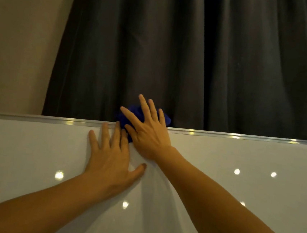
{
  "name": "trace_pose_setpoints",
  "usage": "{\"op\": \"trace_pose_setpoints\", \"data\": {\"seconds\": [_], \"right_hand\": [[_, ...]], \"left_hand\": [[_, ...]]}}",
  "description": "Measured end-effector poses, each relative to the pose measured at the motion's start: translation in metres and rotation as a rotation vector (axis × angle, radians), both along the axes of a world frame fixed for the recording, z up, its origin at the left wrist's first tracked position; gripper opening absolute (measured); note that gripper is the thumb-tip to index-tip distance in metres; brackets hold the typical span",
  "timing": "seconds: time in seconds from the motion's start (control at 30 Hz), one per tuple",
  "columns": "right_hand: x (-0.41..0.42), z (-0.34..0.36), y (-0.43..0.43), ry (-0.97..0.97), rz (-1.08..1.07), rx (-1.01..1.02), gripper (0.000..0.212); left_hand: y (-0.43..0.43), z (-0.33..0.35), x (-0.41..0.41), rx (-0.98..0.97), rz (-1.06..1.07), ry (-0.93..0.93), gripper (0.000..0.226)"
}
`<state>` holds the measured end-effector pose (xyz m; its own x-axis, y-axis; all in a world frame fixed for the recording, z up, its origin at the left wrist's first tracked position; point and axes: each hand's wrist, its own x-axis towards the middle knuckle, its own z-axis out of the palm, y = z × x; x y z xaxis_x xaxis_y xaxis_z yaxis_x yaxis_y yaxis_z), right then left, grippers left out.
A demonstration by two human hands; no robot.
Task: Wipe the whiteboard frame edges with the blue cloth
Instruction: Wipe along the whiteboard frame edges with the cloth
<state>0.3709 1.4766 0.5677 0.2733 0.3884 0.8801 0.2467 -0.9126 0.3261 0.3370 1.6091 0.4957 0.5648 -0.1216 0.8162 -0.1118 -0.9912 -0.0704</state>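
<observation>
The whiteboard (33, 151) fills the lower half of the head view, and its silver top frame edge (222, 135) runs across the picture. A bunched blue cloth (133, 109) sits on that top edge near the middle. My right hand (147, 130) presses flat on the cloth with fingers spread, and covers most of it. My left hand (111, 155) lies flat on the board just below and to the left. It holds nothing, and its fingertips reach the frame beside the cloth.
A dark pleated curtain (173, 52) hangs right behind the board's top edge. A beige wall (21, 38) shows at the upper left. Small ceiling lights are reflected on the glossy board and along the frame.
</observation>
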Motion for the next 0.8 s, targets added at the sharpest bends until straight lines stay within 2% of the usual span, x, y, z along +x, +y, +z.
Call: {"op": "trace_pose_setpoints", "data": {"seconds": [0.07,0.13,0.23,0.33,0.4,0.47,0.57,0.63,0.7,0.8], "right_hand": [[-0.001,0.004,-0.016,0.012,0.087,0.006,0.045],[0.003,0.003,-0.064,0.037,0.088,0.087,0.041],[0.016,-0.007,-0.169,-0.007,-0.1,0.18,0.041],[0.018,-0.015,-0.242,0.11,-0.165,0.439,0.054],[0.025,-0.011,-0.241,0.157,-0.152,0.447,0.069],[0.033,-0.008,-0.212,0.147,-0.05,0.327,0.073],[0.041,-0.016,-0.174,0.122,0.165,0.113,0.066],[0.047,-0.014,-0.189,0.097,0.186,0.055,0.06],[0.052,-0.004,-0.229,0.076,0.107,0.117,0.056],[0.045,0.005,-0.283,0.23,-0.088,0.392,0.063]], "left_hand": [[-0.014,0.004,-0.005,-0.016,0.014,-0.004,0.119],[-0.034,0.007,-0.002,0.022,0.015,-0.005,0.114],[-0.059,0.016,0.009,0.095,0.022,0.002,0.114],[-0.096,0.026,0.024,0.031,0.014,0.028,0.121],[-0.126,0.03,0.032,-0.013,-0.01,0.037,0.124],[-0.149,0.028,0.038,-0.021,-0.032,0.029,0.126],[-0.161,0.019,0.047,-0.008,-0.052,-0.022,0.116],[-0.16,0.016,0.048,-0.019,-0.051,-0.042,0.115],[-0.157,0.015,0.049,-0.008,-0.04,-0.036,0.116],[-0.154,0.01,0.045,0.025,-0.039,-0.009,0.12]]}}
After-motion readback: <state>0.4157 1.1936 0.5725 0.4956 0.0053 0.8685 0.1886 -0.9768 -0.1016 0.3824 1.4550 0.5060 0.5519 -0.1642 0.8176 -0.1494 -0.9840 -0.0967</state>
